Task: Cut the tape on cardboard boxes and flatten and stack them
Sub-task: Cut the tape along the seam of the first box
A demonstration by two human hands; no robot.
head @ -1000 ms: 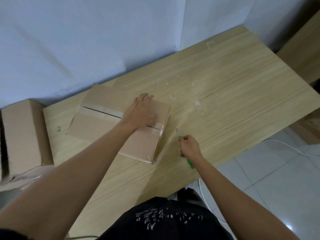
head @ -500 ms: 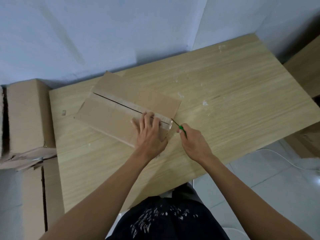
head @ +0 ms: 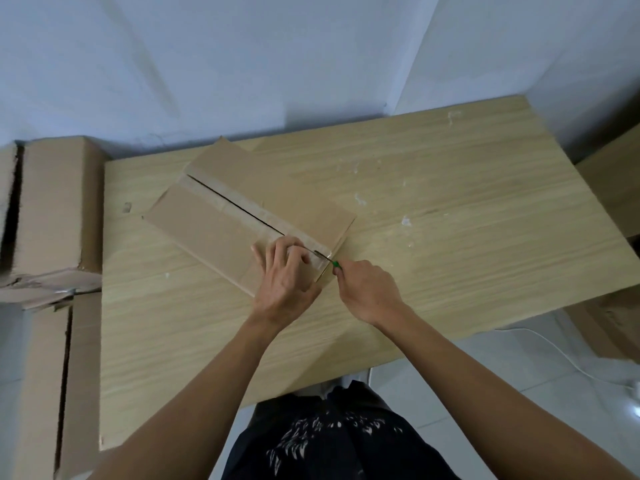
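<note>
Lying under L grip (head: 284, 282), cutter (head: 334, 264): box (head: 214, 220)

Everything is lit softly and evenly. A faint shadow is cast on the wall (head: 294, 126) behind the tabletop (head: 485, 237). The edges are bent and blurred.

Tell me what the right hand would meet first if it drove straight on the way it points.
Likely the left hand, its fingers: the right hand aims its green-handled blade along the taped seam of the cardboard box, and those fingers press the box past the tip. Contact unclear.
</note>
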